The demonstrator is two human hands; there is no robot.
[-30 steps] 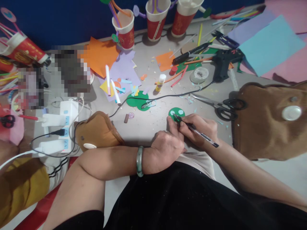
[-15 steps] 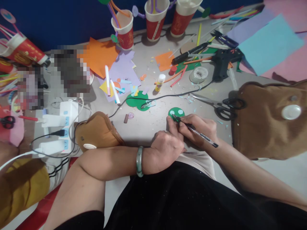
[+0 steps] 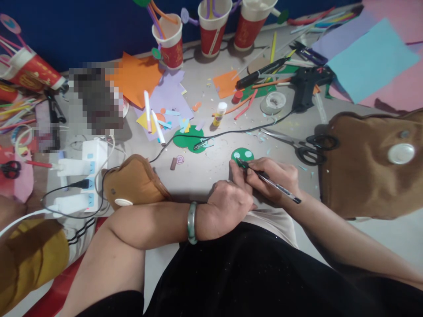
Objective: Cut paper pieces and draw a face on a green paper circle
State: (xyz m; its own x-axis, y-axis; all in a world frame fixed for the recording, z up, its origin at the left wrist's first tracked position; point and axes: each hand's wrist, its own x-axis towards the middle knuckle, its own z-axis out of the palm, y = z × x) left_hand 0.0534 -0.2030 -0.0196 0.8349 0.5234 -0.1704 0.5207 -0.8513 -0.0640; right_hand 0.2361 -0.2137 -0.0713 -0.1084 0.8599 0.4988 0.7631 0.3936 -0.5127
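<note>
A small green paper disc (image 3: 243,155) with two pale blue dots lies on the table before me. My right hand (image 3: 276,176) is closed round a clear-barrelled pen (image 3: 279,188), its dark tip at the disc's lower part. With a fingertip at its lower left edge, my left hand (image 3: 231,200) steadies the disc; its other fingers are curled in. Left of the disc is a larger green paper piece (image 3: 190,138) with scraps on it. Scissors (image 3: 299,145) with black handles lie to the right, and a glue stick (image 3: 220,114) stands behind.
A thin black cable (image 3: 238,131) crosses the table to a glue gun (image 3: 306,88). Brown bags lie at right (image 3: 370,176) and left (image 3: 132,180). Red-and-white paper cups (image 3: 214,33) line the back. A power strip (image 3: 94,163) and a person's yellow sleeve (image 3: 33,264) are at the left.
The view has shifted very slightly. Both hands, the pen and the green disc stay in nearly the same places.
</note>
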